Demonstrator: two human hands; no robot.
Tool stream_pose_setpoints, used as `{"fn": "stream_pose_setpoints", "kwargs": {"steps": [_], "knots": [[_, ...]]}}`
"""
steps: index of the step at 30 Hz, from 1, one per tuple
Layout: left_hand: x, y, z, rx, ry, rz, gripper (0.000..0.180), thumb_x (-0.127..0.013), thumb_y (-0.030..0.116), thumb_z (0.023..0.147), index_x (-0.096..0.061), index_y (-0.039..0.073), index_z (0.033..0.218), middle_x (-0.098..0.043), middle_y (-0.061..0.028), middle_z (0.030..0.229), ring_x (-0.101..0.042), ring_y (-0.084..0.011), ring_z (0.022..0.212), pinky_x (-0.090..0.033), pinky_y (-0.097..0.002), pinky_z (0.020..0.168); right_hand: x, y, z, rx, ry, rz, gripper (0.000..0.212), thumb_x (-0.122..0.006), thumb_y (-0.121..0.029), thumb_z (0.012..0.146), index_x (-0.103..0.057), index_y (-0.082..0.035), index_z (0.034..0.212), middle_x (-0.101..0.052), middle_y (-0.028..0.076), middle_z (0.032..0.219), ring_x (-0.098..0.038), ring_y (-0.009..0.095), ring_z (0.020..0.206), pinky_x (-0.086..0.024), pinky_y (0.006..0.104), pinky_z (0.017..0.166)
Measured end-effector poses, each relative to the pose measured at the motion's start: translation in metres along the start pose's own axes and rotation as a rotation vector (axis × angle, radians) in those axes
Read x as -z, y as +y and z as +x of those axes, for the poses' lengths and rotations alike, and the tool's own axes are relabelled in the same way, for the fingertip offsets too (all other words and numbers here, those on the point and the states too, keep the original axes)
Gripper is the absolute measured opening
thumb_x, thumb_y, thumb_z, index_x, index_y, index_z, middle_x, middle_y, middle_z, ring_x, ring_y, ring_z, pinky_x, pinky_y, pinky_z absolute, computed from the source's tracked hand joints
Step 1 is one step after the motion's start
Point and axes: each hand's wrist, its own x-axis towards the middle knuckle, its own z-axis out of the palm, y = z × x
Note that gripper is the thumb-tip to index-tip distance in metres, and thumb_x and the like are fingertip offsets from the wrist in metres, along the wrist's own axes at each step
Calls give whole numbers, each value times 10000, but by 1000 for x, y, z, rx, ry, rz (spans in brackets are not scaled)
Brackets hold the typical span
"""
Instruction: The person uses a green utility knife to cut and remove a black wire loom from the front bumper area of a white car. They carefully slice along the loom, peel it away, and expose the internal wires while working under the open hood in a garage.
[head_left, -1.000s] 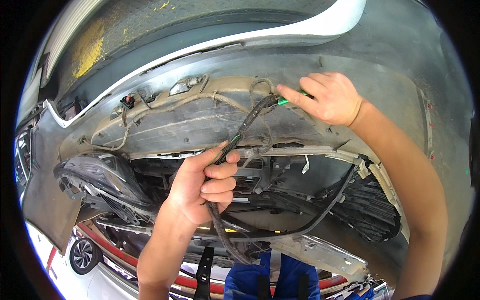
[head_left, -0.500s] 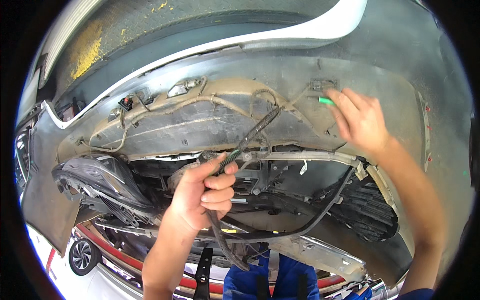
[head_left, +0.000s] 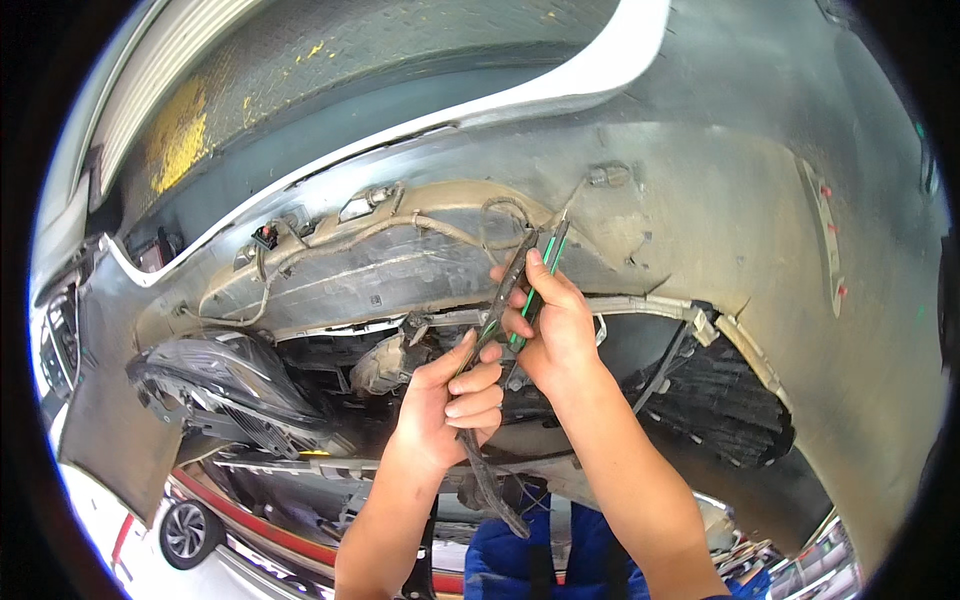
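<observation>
My left hand (head_left: 450, 400) is closed around a black taped wiring harness (head_left: 487, 480), whose loose end hangs below my fist. Above the fist, the wrapped part of the harness slants up to the inside of a bumper cover (head_left: 700, 220). My right hand (head_left: 560, 325) grips a slim green-and-black screwdriver (head_left: 558, 248), its thin tip pointing up. Fingertips of that hand reach beside the harness, and I cannot tell how firmly they touch it. Thinner dusty wiring (head_left: 370, 232) runs along the cover to the left.
A headlight (head_left: 230, 380) lies at the left beneath the cover's edge. Light brackets and dark openings run across the middle, with a black ribbed duct (head_left: 725, 400) at the right. A car wheel (head_left: 190, 533) shows at lower left, and yellow-marked tread plate (head_left: 180, 140) at upper left.
My right hand has come left and down from the connector on the cover to the harness, with the screwdriver turned upright. My left hand still holds the harness, slightly farther right in view.
</observation>
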Motion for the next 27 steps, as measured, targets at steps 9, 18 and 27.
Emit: {"fn": "stream_pose_setpoints", "kwargs": {"steps": [9, 18, 27], "knots": [[-25, 3, -3, 12, 169, 298, 321, -467, 318, 1100, -561, 13, 1064, -380, 48, 617, -312, -56, 440, -284, -208, 410, 9, 8, -6, -2, 9, 283, 133, -604, -130, 991, -617, -5, 1035, -672, 86, 927, -463, 92, 603, -351, 239, 487], [-83, 15, 56, -719, 511, 2457, 419, -788, 305, 897, -668, -84, 996, -712, -129, 824, -660, -193, 734, -506, -327, 639, 8, 5, -13, 88, 141, -82, 135, -658, -49, 886, -660, -35, 1020, -553, -26, 761, -494, 62, 623, -343, 220, 495], [-103, 10, 82, -303, 630, 2702, 411, -822, 325, 833, -709, -69, 800, -694, -194, 698, -707, -280, 674, -535, -373, 647, 12, 20, -32, -89, 69, 313, 320, -660, -9, 860, -583, -107, 1154, -576, -40, 879, -518, 53, 738, -339, 221, 530]]}}
